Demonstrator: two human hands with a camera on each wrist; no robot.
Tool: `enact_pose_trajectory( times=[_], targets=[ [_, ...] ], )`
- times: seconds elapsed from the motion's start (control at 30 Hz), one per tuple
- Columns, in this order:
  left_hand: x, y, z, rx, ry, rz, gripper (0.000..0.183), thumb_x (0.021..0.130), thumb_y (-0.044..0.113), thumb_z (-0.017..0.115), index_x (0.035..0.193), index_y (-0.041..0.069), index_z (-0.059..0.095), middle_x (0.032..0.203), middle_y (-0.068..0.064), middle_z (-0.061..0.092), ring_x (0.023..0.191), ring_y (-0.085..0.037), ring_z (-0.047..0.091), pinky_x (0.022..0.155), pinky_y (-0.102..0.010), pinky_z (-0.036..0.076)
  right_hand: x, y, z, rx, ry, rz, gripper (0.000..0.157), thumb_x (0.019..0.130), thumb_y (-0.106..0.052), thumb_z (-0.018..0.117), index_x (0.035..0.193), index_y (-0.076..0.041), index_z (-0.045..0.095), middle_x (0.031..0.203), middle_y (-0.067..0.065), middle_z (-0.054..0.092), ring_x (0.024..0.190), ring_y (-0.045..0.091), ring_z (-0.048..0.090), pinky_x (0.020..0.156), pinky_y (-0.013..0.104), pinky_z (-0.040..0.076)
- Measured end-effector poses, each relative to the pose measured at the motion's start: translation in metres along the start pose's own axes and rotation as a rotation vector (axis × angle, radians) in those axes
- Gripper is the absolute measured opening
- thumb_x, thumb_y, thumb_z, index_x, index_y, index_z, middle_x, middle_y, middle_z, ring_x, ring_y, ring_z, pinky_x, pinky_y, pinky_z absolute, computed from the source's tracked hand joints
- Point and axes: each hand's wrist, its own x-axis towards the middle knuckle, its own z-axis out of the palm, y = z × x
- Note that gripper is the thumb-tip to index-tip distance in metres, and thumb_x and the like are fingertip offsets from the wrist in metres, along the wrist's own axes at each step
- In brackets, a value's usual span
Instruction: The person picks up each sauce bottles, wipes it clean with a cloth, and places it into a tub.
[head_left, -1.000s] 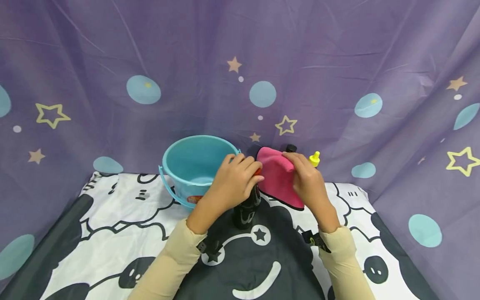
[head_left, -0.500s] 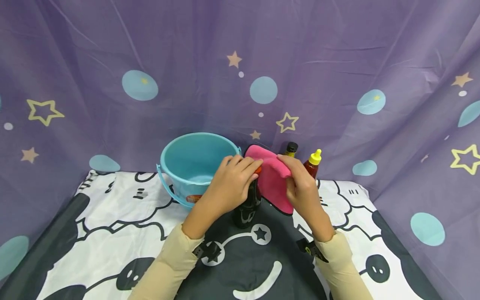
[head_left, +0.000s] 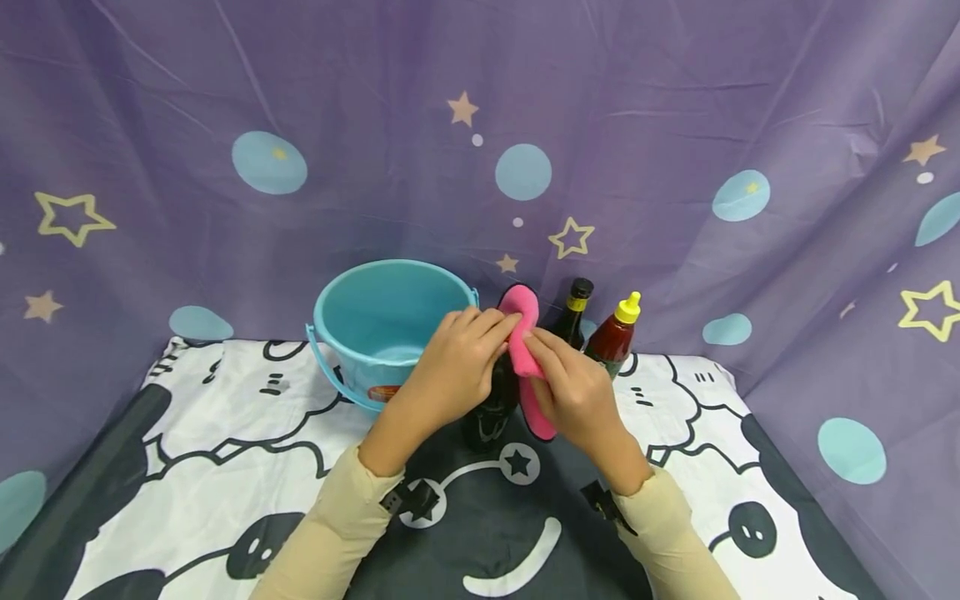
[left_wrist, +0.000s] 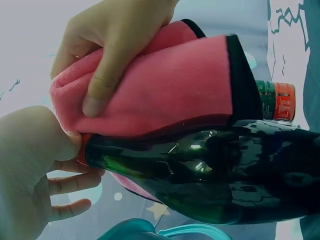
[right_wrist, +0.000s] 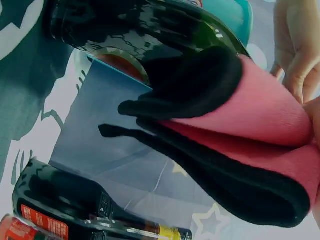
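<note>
Pink cloth [left_wrist: 170, 90] nearer bottle [left_wrist: 200, 165], bucket label [head_left: 383, 392] illegible

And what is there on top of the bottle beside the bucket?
A red cap, pinched by the left hand. That hand covers the upper end, which cannot be seen.

Matt cloth [left_wrist: 170, 85], glossy green bottle [left_wrist: 200, 170], smooth plastic bucket [head_left: 360, 368]

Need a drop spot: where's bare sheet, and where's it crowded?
Bare: patterned sheet left of the blue bucket, and right of the yellow-capped bottle. Crowded: between those two, with the dark green bottle, pink cloth and black-capped bottle.
</note>
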Motion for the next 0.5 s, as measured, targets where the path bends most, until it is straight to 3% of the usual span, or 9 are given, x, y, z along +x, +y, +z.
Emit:
enact_pose_trajectory(
  times=[0.13,0.23,0.5],
  targets=[
    [-0.001,0.000,0.001,-0.003,0.003,0.000,0.034,0.096,0.005,0.062,0.129,0.007,0.068,0.116,-0.007,0.070,0.092,-0.025,0.061,0.084,-0.041,0.054,-0.004,-0.007,0.005,-0.028,-0.056,0.034,0.047,0.093,-0.024,0.070,0.127,0.007,0.063,0.119,0.023,0.069,0.096,0.034,0.074,0.081,0.043,0.062],
    [-0.002,0.000,0.002,-0.002,0.010,0.002,0.036,0.093,0.003,0.063,0.128,0.007,0.069,0.116,-0.007,0.071,0.092,-0.025,0.062,0.085,-0.041,0.055,-0.012,-0.012,0.010,-0.044,-0.058,0.048,0.052,0.087,-0.019,0.071,0.131,0.009,0.060,0.124,0.026,0.067,0.101,0.036,0.073,0.084,0.045,0.061],
    [0.001,0.000,0.003,-0.039,0.003,-0.005,0.030,0.098,0.009,0.064,0.127,0.007,0.070,0.115,-0.008,0.070,0.093,-0.026,0.062,0.089,-0.042,0.054,-0.033,-0.013,0.016,-0.037,0.018,0.019,0.035,0.102,-0.013,0.053,0.128,0.007,0.066,0.123,0.022,0.071,0.102,0.034,0.074,0.082,0.044,0.061]
  ],
)
